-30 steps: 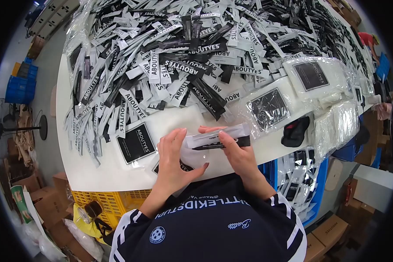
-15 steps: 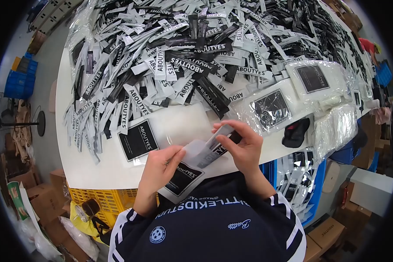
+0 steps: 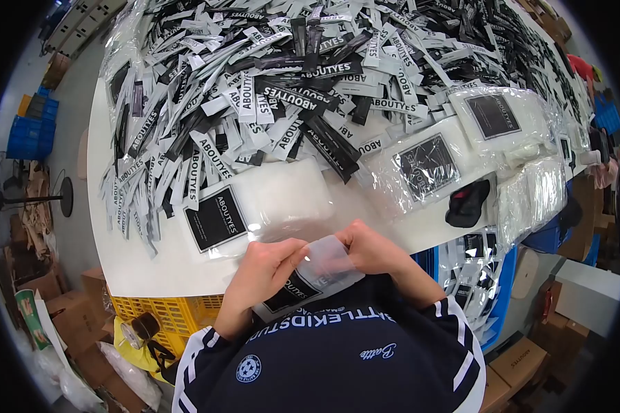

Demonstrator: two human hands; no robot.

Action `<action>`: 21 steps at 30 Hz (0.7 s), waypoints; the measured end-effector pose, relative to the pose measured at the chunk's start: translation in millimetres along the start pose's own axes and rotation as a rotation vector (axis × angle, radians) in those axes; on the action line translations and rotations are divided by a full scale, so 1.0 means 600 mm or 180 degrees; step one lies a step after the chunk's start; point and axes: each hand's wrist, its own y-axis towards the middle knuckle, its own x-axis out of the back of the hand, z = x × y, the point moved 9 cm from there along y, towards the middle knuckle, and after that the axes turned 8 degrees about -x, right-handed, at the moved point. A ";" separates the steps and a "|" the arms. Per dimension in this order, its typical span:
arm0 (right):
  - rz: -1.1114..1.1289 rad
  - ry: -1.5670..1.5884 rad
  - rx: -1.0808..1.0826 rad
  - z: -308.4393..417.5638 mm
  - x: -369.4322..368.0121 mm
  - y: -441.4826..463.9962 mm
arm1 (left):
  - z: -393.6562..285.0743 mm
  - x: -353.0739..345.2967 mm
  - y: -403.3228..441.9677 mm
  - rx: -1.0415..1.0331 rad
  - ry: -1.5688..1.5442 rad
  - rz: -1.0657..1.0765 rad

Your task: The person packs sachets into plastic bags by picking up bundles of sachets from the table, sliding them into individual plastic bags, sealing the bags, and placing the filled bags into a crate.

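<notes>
A frosted plastic bag point(image 3: 326, 256) with a black ABOUTYES label spans the gap between my hands, close in front of my chest. My left hand point(image 3: 265, 270) is closed on the bag's left edge. At its upper right side, my right hand point(image 3: 375, 249) pinches the bag with bent fingers. Faint lettering shows through the film, so stick sachets seem to lie inside, though much is hidden. Just beyond my hands lies a stack of the same bags point(image 3: 282, 193), its label point(image 3: 216, 219) facing up.
A large heap of black and white stick sachets point(image 3: 255, 76) covers the table's far part. Wrapped bag stacks point(image 3: 420, 165) and a black pouch-like item point(image 3: 467, 204) sit to the right. Below the edge stand a yellow crate point(image 3: 165, 316) and a blue bin point(image 3: 506, 289) of filled bags.
The sachets that were in my right hand at the bag's mouth now appear to be within the bag. My right hand has moved down and closed on the bag.
</notes>
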 end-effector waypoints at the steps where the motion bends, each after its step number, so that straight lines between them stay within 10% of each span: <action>1: 0.0040 0.0062 -0.0015 0.000 0.003 0.000 | 0.002 0.003 0.001 0.0062 -0.0001 -0.0006; 10: 0.0370 0.0426 -0.0036 -0.007 -0.008 0.007 | -0.002 -0.004 0.010 0.0087 -0.0165 0.0169; 16: -0.0808 0.2078 0.0525 0.033 0.048 -0.016 | 0.022 0.019 0.009 0.0139 -0.0981 -0.0556; 21: -0.0881 0.0422 0.0704 0.047 0.037 -0.032 | -0.005 0.003 0.025 0.0024 -0.0609 -0.0251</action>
